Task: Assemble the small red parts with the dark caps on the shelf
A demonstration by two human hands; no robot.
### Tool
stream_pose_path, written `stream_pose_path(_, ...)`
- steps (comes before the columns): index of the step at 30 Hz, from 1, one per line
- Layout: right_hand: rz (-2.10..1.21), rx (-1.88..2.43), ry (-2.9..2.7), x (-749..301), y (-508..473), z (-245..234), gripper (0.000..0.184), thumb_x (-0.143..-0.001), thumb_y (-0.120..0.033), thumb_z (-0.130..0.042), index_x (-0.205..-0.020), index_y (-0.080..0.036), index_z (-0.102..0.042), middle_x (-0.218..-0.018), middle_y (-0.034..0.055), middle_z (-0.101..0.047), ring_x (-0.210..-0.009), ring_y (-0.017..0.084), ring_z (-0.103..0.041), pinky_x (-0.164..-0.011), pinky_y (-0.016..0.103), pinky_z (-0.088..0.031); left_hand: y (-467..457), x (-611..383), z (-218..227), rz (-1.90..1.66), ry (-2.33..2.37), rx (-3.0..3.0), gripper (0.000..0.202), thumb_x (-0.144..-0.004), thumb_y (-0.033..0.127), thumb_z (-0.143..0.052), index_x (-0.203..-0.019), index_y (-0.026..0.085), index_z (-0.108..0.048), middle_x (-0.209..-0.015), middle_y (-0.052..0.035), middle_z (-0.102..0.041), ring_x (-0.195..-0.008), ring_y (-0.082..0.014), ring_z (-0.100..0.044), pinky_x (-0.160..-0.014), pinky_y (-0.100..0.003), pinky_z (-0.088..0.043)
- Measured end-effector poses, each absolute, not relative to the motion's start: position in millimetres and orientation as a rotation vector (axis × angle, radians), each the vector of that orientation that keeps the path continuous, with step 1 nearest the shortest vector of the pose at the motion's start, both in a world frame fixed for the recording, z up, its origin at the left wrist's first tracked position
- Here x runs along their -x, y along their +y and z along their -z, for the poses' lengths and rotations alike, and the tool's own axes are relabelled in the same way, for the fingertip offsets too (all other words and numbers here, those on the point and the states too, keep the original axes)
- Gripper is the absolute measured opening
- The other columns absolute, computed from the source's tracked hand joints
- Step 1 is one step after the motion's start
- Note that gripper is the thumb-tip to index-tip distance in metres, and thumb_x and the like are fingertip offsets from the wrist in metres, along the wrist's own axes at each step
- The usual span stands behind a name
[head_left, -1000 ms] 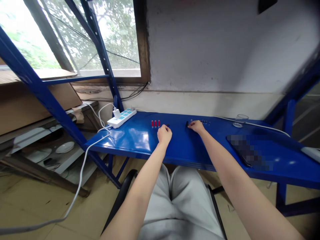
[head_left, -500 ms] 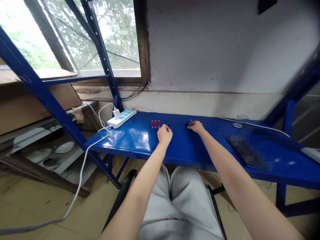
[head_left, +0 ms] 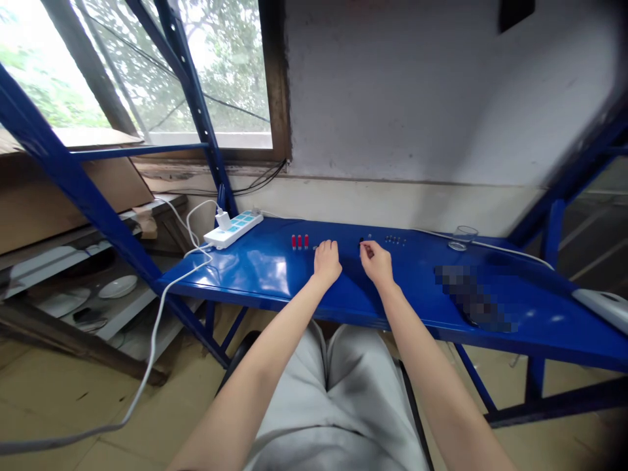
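The left hand (head_left: 328, 260) rests low over the blue desk (head_left: 265, 278), palm down, its fingers bent forward and close together; a small pale piece (head_left: 316, 248) shows at its fingertips, but I cannot tell whether anything is held under them. The right hand (head_left: 377, 263) is just beside it, turned inward, with thumb and forefinger drawn nearly together at a small black piece (head_left: 362, 241); they appear to touch it, though it is too small to tell whether they grip it. Three red tubes (head_left: 299, 242) stand in a short row just left of the left hand. Beyond the right hand's fingers is a tiny clear piece (head_left: 369, 235), and past that hand to the right lies a cluster of small clear bits (head_left: 395, 240). Farther right of the right hand stands a drinking glass (head_left: 462, 238), with a dark, blurred-out object (head_left: 473, 297) nearer the desk's front edge. Well left of the left hand, a white power strip (head_left: 234, 229) lies with a plug (head_left: 223, 220) in it.
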State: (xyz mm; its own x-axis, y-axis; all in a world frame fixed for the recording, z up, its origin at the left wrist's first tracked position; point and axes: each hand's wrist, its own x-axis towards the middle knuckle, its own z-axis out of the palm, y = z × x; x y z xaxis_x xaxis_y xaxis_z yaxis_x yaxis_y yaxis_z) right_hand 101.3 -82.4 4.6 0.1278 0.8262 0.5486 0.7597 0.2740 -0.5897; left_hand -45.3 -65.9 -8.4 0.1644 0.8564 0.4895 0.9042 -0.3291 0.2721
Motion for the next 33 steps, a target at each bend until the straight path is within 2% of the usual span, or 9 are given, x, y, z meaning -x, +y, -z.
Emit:
stream_pose_path(3, -0.085, 1.440, -1.740, -98, -88, -1, 0.034, -0.088, -0.035, -0.034, -0.104, -0.018, -0.059, -0.082, 0.0080, -0.066, -0.071, 0.016, -0.061, -0.069, 0.023, -0.043, -54, 40, 3, 0.749, -1.795, 2.368, 0.059, -0.073, 0.000, -0.042, -0.131, 0.009, -0.037, -0.138, -0.0187, -0.037, -0.132, -0.0268, -0.028, -0.105, -0.039, -0.026)
stream_pose_path(5, -0.077, 1.427, -1.771, -99, -88, 0, 0.034, -0.088, -0.035, -0.034, -0.104, -0.017, -0.058, -0.082, 0.0083, -0.066, -0.072, 0.017, -0.061, -0.068, 0.024, -0.043, -45, 38, -2, 0.681, -1.877, 2.349, 0.056, -0.078, 0.000, -0.036, -0.134, 0.009, -0.035, -0.139, -0.0212, -0.035, -0.132, -0.0275, -0.028, -0.105, -0.041, -0.027)
stream_pose_path(7, -0.079, 1.402, -1.798, -99, -88, 1, 0.033, -0.088, -0.035, -0.034, -0.103, -0.018, -0.059, -0.081, 0.0077, -0.065, -0.071, 0.016, -0.060, -0.066, 0.024, -0.042, -37, 38, -7, 0.583, -1.952, 2.329, 0.054, -0.082, 0.000, -0.030, -0.134, 0.008, -0.036, -0.136, -0.0236, -0.037, -0.128, -0.0285, -0.035, -0.101, -0.042, -0.031)
stream_pose_path(10, -0.078, 1.387, -1.827, -99, -87, 2, 0.033, -0.088, -0.036, -0.034, -0.102, -0.019, -0.059, -0.078, 0.0063, -0.065, -0.068, 0.016, -0.059, -0.064, 0.023, -0.041, -27, 38, -14, 0.375, -2.042, 2.308, 0.050, -0.083, 0.002, -0.030, -0.131, 0.009, -0.041, -0.127, -0.0249, -0.047, -0.120, -0.0287, -0.046, -0.095, -0.042, -0.037)
stream_pose_path(14, -0.077, 1.438, -1.846, -98, -88, 3, 0.032, -0.088, -0.036, -0.034, -0.101, -0.020, -0.058, -0.076, 0.0056, -0.064, -0.068, 0.016, -0.059, -0.064, 0.022, -0.040, -21, 36, -19, 0.219, -2.106, 2.321, 0.038, -0.079, 0.000, -0.041, -0.111, 0.008, -0.059, -0.106, -0.0234, -0.061, -0.103, -0.0282, -0.058, -0.086, -0.041, -0.043)
stream_pose_path(16, -0.082, 1.459, -1.857, -98, -88, 3, 0.032, -0.088, -0.036, -0.034, -0.101, -0.020, -0.058, -0.074, 0.0052, -0.064, -0.067, 0.016, -0.059, -0.063, 0.022, -0.040, -20, 35, -21, 0.212, -2.093, 2.347, 0.032, -0.078, -0.001, -0.043, -0.098, 0.009, -0.065, -0.097, -0.0214, -0.064, -0.096, -0.0273, -0.062, -0.082, -0.040, -0.045)
stream_pose_path(18, -0.081, 1.456, -1.869, -98, -89, 2, 0.031, -0.088, -0.036, -0.034, -0.100, -0.021, -0.058, -0.073, 0.0049, -0.064, -0.066, 0.016, -0.059, -0.062, 0.022, -0.039, -20, 34, -22, 0.230, -2.074, 2.357, 0.031, -0.078, -0.001, -0.043, -0.094, 0.010, -0.067, -0.094, -0.0201, -0.065, -0.095, -0.0263, -0.062, -0.081, -0.039, -0.047)
stream_pose_path(27, -0.072, 1.418, -1.880, -97, -89, 2, 0.030, -0.088, -0.035, -0.034, -0.098, -0.021, -0.059, -0.070, 0.0043, -0.063, -0.064, 0.016, -0.059, -0.060, 0.022, -0.038, -22, 30, -24, 0.332, -2.064, 2.372, 0.031, -0.076, -0.005, -0.043, -0.093, 0.006, -0.067, -0.100, -0.0231, -0.062, -0.100, -0.0294, -0.060, -0.083, -0.044, -0.047)
stream_pose_path(33, -0.063, 1.457, -1.877, -97, -89, 2, 0.030, -0.088, -0.035, -0.034, -0.098, -0.021, -0.059, -0.072, 0.0043, -0.064, -0.067, 0.016, -0.060, -0.061, 0.022, -0.039, -21, 40, -31, 0.434, -2.056, 2.435, 0.027, -0.072, -0.001, -0.054, -0.093, 0.011, -0.066, -0.099, -0.0187, -0.063, -0.100, -0.0266, -0.060, -0.085, -0.037, -0.047)
